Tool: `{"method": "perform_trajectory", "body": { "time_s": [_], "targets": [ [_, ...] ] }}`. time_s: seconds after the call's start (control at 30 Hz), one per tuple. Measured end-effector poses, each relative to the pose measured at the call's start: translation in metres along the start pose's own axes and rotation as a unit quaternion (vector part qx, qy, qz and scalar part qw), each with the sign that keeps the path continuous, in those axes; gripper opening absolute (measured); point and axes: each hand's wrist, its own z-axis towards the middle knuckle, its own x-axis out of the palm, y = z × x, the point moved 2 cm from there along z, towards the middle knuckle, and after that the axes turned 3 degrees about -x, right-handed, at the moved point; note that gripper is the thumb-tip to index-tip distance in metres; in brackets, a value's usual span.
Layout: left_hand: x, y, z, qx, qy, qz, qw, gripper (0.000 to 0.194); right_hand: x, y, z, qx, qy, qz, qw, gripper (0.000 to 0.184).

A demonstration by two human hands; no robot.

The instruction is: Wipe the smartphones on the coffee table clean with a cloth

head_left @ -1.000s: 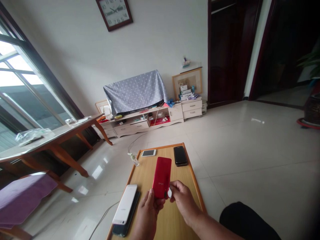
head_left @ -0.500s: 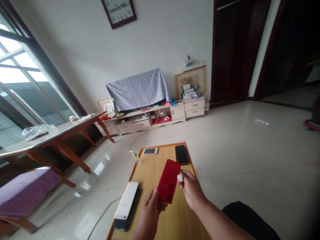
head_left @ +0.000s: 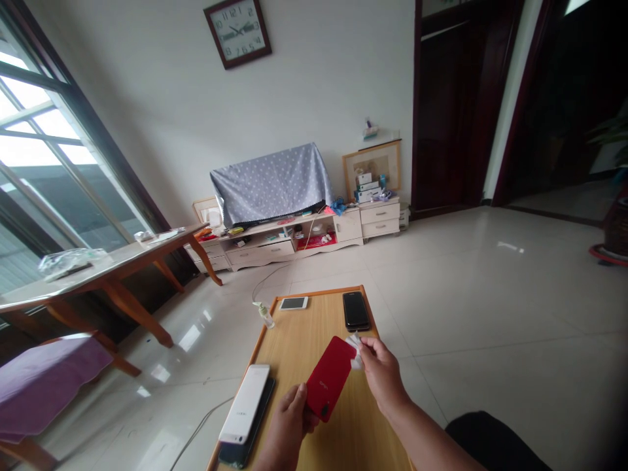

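Observation:
My left hand [head_left: 288, 422] grips the lower end of a red phone [head_left: 330, 376], back side up and tilted to the right, above a small wooden table [head_left: 299, 340]. My right hand [head_left: 380, 373] pinches a small white wipe [head_left: 354, 343] against the phone's upper right corner. A white phone [head_left: 245, 403] lies on top of a dark phone [head_left: 245, 445] at the table's left edge. A black phone [head_left: 355, 310] and a small white phone [head_left: 293, 303] lie at the far end.
A small pump bottle [head_left: 265, 315] stands at the table's far left edge. A cable [head_left: 196, 428] runs over the tiled floor. A long table [head_left: 98, 268] and a purple-cushioned seat [head_left: 44, 379] are to the left. A low cabinet [head_left: 294, 239] lines the far wall.
The red phone has tilted further to the right and sunk lower. My right hand with the white wipe moved from the phone's lower edge up to its top right corner.

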Motion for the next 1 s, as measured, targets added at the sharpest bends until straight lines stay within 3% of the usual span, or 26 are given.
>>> {"method": "perform_trajectory", "body": {
  "time_s": [0.3, 0.5, 0.7, 0.8, 1.0],
  "targets": [
    [-0.019, 0.008, 0.017, -0.007, -0.018, 0.049, 0.999, 0.061, 0.015, 0.008, -0.012, 0.007, 0.073, -0.033, 0.997, 0.046],
    [-0.023, 0.001, 0.022, 0.004, -0.044, 0.102, 0.994, 0.068, 0.024, -0.003, -0.019, -0.017, 0.116, -0.1, 0.988, 0.038],
    [-0.026, -0.002, 0.03, 0.004, -0.074, 0.18, 0.981, 0.062, 0.03, -0.015, -0.023, -0.026, 0.151, -0.146, 0.977, 0.039],
    [-0.026, -0.006, 0.029, 0.042, -0.082, 0.242, 0.966, 0.05, 0.034, -0.02, -0.025, -0.028, 0.164, -0.151, 0.974, 0.037],
    [-0.028, -0.017, 0.02, 0.088, -0.117, 0.378, 0.914, 0.048, 0.04, -0.037, -0.027, -0.04, 0.165, -0.156, 0.973, 0.037]
  ]
}}
